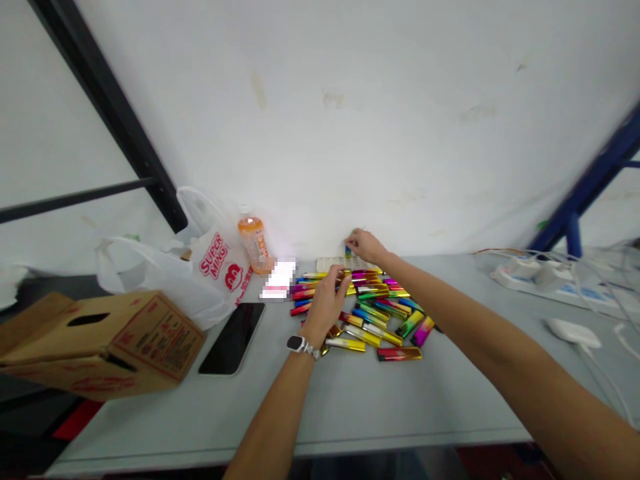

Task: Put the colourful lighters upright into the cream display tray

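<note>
Presently, the heap of glossy, two-coloured metallic sticks, shaped like lighters [373, 313], lies on the flat grey tabletop [360, 407], and I take it as the landmark. Behind it, along the white wall [400, 133], sits a pale, flat tray with a grid pattern [326, 265]. Between the heap and the straight front edge runs a broad strip of grey surface, partly crossed by both forearms. To the right of the heap, more surface extends up to a white power strip with cables [550, 279] and a white adapter [574, 333]. On the left side the room is narrower: a black smartphone [233, 339] lies near the heap, and a brown cardboard box [145, 343] stands farther left.

Above the tray, the right hand [369, 246] has its fingers pinched together on a slim blue stick [347, 252]. This stick is upright, its long axis vertical and its lower end pointing down; whether it touches the tray, I cannot tell. The left hand [327, 300] is over the left part of the heap, its fingers bent and the thumb slightly apart; I cannot tell if they grip something. Most sticks of the heap lie roughly left to right, while two at its right side slant away from the front edge.
</note>
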Tool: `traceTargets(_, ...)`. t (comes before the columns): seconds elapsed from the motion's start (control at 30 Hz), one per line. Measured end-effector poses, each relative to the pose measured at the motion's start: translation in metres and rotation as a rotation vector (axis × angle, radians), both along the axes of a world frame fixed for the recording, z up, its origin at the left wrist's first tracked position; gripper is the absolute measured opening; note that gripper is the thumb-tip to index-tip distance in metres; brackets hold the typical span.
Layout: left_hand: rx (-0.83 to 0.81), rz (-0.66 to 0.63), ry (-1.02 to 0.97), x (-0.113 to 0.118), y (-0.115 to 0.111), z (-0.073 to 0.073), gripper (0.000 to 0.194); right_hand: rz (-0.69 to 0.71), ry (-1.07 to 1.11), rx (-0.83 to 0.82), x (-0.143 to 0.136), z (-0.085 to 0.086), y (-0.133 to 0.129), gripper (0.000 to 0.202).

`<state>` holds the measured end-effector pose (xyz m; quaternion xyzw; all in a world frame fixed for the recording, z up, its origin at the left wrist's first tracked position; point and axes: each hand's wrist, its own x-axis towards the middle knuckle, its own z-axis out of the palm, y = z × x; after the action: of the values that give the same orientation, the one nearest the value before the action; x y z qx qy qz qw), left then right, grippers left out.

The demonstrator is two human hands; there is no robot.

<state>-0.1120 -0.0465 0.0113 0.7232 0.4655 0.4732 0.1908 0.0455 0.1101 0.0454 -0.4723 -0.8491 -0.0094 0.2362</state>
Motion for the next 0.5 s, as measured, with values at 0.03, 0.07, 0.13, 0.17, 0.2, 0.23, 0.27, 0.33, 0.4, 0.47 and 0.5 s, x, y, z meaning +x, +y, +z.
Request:
traceTargets(0.03, -0.013, 0.009, -0.025, 0.0, 0.0, 0.0, 0.026, -0.026, -0.005, 0.021, -0.001, -0.001, -0.005, 0.032)
traceTargets(0.07, -0.038, 0.011, -0.049, -0.001, 0.0, 0.0, 0.029, -0.054, -0.005, 0.036, -0.001, -0.003, -0.01, 0.034)
traceTargets(0.13, -0.096, 0.003, -0.085, -0.001, 0.0, 0.001, 0.033, -0.096, -0.006, 0.045, -0.002, -0.005, -0.02, 0.035)
traceTargets(0.17, -0.111, 0.005, -0.095, 0.0, 0.0, 0.002, 0.034, -0.106, 0.001, 0.039, -0.002, -0.006, -0.025, 0.037)
traceTargets(0.2, -0.106, 0.012, -0.095, 0.0, 0.001, 0.003, 0.034, -0.109, 0.025, 0.031, -0.002, -0.007, -0.03, 0.042)
traceTargets(0.23, -0.083, 0.024, -0.091, 0.001, 0.002, 0.004, 0.033, -0.109, 0.078, 0.026, -0.002, -0.007, -0.035, 0.047)
traceTargets(0.27, -0.05, 0.037, -0.088, 0.002, 0.002, 0.004, 0.032, -0.105, 0.158, 0.021, -0.001, -0.008, -0.041, 0.049)
traceTargets(0.33, 0.013, 0.046, -0.089, 0.004, 0.003, 0.005, 0.03, -0.082, 0.375, -0.009, 0.0, -0.01, -0.057, 0.041)
traceTargets(0.4, 0.045, 0.028, -0.091, 0.006, 0.003, 0.005, 0.031, -0.031, 0.561, -0.082, 0.002, -0.012, -0.078, 0.035)
traceTargets(0.47, 0.044, 0.008, -0.086, 0.007, 0.003, 0.005, 0.028, 0.033, 0.655, -0.143, 0.004, -0.016, -0.101, 0.037)
traceTargets(0.5, 0.031, -0.006, -0.091, 0.008, 0.003, 0.005, 0.025, 0.065, 0.674, -0.151, 0.006, -0.017, -0.112, 0.036)
